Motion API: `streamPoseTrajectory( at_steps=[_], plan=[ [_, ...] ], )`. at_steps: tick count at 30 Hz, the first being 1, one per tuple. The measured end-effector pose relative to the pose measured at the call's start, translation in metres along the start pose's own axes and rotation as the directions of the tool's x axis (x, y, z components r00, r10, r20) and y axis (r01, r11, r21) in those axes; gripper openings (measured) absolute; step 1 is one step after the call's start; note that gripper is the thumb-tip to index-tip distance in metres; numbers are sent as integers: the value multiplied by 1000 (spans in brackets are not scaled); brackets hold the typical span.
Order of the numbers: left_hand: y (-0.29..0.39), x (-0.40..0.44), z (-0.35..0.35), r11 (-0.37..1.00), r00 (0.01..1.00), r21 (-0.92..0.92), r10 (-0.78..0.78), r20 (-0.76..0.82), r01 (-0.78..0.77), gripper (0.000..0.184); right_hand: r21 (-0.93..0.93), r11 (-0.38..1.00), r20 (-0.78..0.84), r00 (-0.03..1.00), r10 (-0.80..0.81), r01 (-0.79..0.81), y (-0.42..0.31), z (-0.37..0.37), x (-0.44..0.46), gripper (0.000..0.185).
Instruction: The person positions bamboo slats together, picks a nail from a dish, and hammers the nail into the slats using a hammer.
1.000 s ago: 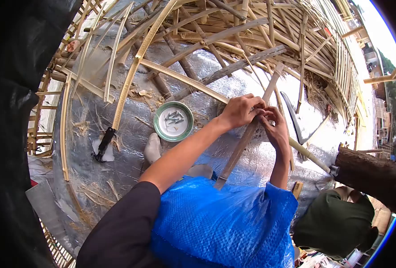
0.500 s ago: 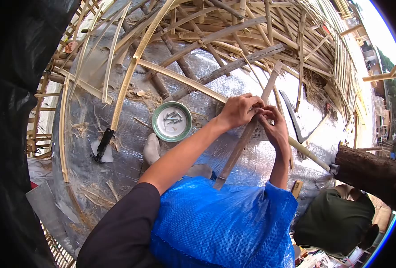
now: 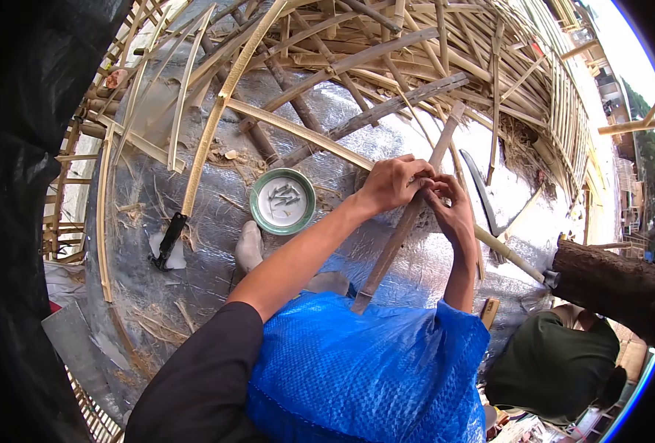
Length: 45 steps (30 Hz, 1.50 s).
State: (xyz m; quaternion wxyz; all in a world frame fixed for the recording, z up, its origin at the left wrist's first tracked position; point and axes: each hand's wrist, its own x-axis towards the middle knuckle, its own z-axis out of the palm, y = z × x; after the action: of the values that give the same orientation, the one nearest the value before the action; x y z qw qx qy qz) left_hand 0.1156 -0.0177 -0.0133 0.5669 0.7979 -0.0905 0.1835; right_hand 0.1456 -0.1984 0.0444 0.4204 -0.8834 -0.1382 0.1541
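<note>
Over the wooden slat (image 3: 391, 255), left hand (image 3: 388, 184) and right hand (image 3: 454, 213) are held together, grip unclear; work seems unfinished.

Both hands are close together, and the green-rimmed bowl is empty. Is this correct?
Not quite: the bowl is not empty. The head view shows small grey pieces in it. The left hand and right hand are indeed close together.
</note>
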Motion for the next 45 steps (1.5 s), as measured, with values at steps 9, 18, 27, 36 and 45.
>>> streamPoseTrajectory(
  at_steps=[9, 18, 27, 36, 45],
  plan=[
    [-2, 0, 3, 1000, 1000, -4, 17, -19, -17, 19, -9, 1000, -5, 1000, 13, -13, -5, -2, -2, 35],
    [-3, 0, 1, 999, 1000, -22, 25, -3, -25, 20, 1, 1000, -8, 1000, -28, 28, 1, -1, -1, 44],
    [2, 1, -2, 999, 1000, -37, 2, 6, -2, 20, 10, 1000, 31, 999, -9, 8, -4, -4, -4, 48],
    [-8, 8, -5, 989, 995, -151, 24, 101, -9, 16, -9, 1000, 32, 999, -9, 9, -1, -7, -2, 43],
    [-8, 8, -6, 992, 993, -114, 67, 96, -56, 11, -21, 1000, 39, 999, -9, 10, -2, -9, 0, 39]
  ],
)
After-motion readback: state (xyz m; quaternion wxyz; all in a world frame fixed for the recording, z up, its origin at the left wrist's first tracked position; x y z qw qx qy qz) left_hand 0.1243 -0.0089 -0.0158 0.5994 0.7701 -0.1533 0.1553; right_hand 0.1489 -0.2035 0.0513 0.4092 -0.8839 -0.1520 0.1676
